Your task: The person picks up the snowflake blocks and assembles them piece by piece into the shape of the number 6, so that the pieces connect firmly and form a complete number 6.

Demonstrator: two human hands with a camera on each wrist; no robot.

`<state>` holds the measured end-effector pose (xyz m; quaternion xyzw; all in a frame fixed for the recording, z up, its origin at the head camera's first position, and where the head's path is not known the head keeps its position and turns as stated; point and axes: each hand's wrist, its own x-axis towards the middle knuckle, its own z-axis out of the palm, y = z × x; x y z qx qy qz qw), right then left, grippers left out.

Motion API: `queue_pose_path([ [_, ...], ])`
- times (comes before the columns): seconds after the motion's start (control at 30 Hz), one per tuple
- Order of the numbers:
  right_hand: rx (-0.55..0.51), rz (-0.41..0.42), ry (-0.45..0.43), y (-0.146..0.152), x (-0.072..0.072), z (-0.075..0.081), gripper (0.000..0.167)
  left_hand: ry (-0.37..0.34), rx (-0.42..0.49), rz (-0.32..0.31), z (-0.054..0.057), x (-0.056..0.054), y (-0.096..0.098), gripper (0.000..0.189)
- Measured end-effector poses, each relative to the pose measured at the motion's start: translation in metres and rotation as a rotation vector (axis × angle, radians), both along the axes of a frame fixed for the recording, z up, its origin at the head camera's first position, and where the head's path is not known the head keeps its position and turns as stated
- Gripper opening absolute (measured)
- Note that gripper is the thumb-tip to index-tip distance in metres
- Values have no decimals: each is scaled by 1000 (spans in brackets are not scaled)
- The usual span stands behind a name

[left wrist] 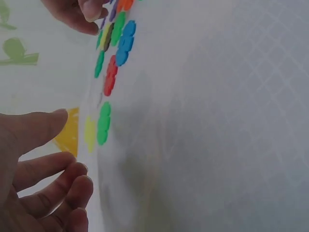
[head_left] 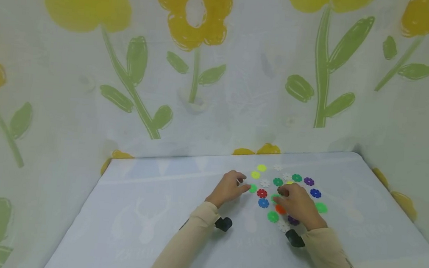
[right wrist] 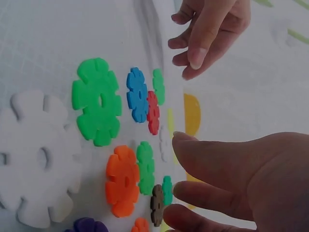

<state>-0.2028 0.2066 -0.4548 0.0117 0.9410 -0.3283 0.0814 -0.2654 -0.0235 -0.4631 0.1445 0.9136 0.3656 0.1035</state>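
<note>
Several flat, notched plastic flower discs lie spread on the white-covered table. My left hand (head_left: 229,189) is at the left edge of the spread, fingers loosely bent and empty, close to a bright green disc (head_left: 253,189). Over the middle of the spread is my right hand (head_left: 300,204), thumb and fingers apart with nothing between them in the right wrist view. Near its fingertips there lie a brown disc (right wrist: 157,205) and a green disc (right wrist: 145,168). An orange disc (right wrist: 122,181), a blue disc (right wrist: 137,95) and a red disc (right wrist: 153,112) are also close by.
A large white disc (right wrist: 41,159) and a purple disc (head_left: 293,220) lie near my right wrist. Farther right are a dark blue disc (head_left: 315,193) and another purple disc (head_left: 309,182). Yellow discs (head_left: 261,168) lie toward the back edge, before the flower-printed wall (head_left: 241,89).
</note>
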Motion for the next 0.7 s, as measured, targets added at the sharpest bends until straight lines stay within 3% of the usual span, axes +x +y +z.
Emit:
queue_pose_path([
  [0.2,50,14,29,-1,-1,-6,45,-23,1,1,-5,0,9,40],
  [0.5,97,2,33,-5,-2,-10,44,49,-125,-6,-10,-2,21,36],
  [0.7,102,-16,47,-7,-1,-9,41,56,-172,14,-10,-1,27,36],
])
